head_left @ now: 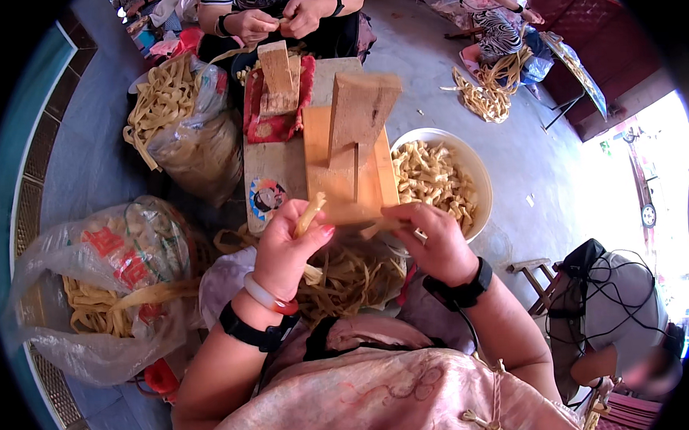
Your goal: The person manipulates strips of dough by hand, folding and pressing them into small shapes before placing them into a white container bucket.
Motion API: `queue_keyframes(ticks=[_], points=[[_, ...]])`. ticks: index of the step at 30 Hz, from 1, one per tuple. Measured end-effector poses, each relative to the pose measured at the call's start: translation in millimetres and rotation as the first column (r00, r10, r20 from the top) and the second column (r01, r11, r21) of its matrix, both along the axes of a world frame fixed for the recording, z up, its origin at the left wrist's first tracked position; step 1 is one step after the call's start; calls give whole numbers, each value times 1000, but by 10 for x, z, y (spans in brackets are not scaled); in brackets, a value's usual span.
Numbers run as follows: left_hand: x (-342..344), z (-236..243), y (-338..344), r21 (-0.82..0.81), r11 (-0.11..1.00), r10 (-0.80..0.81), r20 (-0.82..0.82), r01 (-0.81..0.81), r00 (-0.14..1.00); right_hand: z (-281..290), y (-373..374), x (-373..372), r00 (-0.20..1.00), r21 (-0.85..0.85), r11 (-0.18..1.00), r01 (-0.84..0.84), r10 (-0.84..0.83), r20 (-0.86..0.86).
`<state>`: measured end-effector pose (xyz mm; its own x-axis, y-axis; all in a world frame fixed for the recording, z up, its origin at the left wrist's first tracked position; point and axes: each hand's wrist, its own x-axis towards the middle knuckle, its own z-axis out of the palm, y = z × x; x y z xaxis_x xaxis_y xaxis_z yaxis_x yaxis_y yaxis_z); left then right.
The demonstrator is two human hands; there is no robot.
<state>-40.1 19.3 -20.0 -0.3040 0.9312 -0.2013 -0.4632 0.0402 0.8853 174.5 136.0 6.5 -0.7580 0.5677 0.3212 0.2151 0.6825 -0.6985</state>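
A rolled strip (309, 215) is pinched by the left hand (284, 237), a strip end (377, 228) by the right hand (438, 242); if loosened, either could be dropped.

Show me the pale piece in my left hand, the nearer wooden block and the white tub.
Pale piece (309, 216): head view, its middle.
Nearer wooden block (358, 111): head view, upper face.
White tub (484, 197): head view, right rim.

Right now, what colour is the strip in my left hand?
The strip is pale yellow, clearest in the head view.
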Motion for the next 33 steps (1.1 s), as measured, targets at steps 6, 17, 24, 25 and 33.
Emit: queue_keyframes(ticks=[6, 17, 24, 25, 33], points=[[305, 195, -147, 117, 868, -103, -908, 483, 406, 45, -430, -35, 960, 264, 930, -257, 277, -41], [534, 243, -539, -303, 866, -346, -937, 399, 40, 56, -835, 38, 956, 279, 944, -175, 96, 277], [451, 176, -666, 145, 731, -311, -799, 666, 515, 200, -794, 214, 891, -441, 779, -446, 434, -134], [466, 178, -684, 208, 738, -355, -690, 643, 631, 226, -792, 230, 888, -571, 693, -439, 431, -160], [431, 195, -685, 128, 908, -62, -901, 400, 430, 163, -792, 317, 978, -504, 839, -204, 191, -78]])
